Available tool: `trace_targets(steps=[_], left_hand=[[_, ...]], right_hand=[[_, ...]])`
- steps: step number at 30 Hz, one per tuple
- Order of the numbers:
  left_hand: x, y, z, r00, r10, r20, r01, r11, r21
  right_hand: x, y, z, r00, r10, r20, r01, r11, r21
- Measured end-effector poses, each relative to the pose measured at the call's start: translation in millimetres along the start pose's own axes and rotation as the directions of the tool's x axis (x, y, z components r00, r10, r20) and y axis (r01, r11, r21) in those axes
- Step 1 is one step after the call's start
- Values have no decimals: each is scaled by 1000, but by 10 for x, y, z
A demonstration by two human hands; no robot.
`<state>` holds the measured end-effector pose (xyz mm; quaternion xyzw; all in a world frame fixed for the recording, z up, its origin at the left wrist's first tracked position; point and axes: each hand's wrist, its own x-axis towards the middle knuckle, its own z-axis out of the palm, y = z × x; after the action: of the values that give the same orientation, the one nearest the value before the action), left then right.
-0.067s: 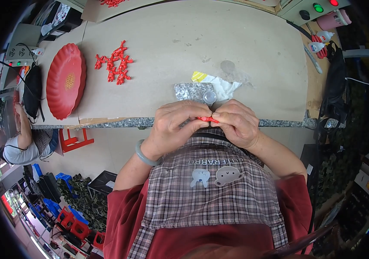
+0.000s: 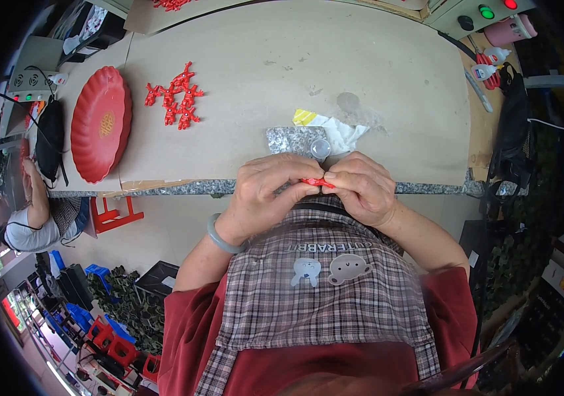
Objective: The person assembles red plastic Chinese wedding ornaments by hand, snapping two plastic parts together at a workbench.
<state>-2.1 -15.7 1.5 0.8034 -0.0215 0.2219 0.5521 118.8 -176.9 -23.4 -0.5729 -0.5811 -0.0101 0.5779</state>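
Observation:
Between my two hands, at the table's near edge, is a small red figure-like piece (image 2: 318,182), mostly covered by fingers. My left hand (image 2: 270,179) pinches its left end between thumb and fingers. The right end is gripped the same way by my right hand (image 2: 363,187). Just beyond my fingers sit a small clear round cup (image 2: 320,149), a grey speckled slab (image 2: 288,140) and a crumpled white wrapper with a yellow corner (image 2: 343,134). A cluster of similar red pieces (image 2: 175,97) lies farther off to the left.
A red scalloped tray (image 2: 100,125) stands at the left. Small glue-type bottles (image 2: 484,71), red-handled scissors (image 2: 492,82) and a pink cup (image 2: 511,30) are at the far right, near a control box (image 2: 476,16). Another person (image 2: 31,211) works at the left.

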Motion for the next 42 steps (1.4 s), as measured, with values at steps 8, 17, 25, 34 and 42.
trace_targets(steps=[8,17,25,34,42], left_hand=[[24,19,-18,999,-34,11,34,999,5],[-21,14,-37,946,-324,22,317,906,-282],[3,52,-84,862,-500,86,498,803,-328],[73,163,-67,858,-510,67,495,783,-376],[55,153,-52,846,-521,109,518,758,-397]], right_hand=[[52,3,-14,1000,19,-3,-19,1000,-3],[203,-41,-76,981,193,36,-194,981,27],[188,-30,-64,926,374,45,-377,917,131],[152,-28,-68,875,483,32,-479,855,199],[240,-3,-110,988,152,-10,-152,988,-6]])
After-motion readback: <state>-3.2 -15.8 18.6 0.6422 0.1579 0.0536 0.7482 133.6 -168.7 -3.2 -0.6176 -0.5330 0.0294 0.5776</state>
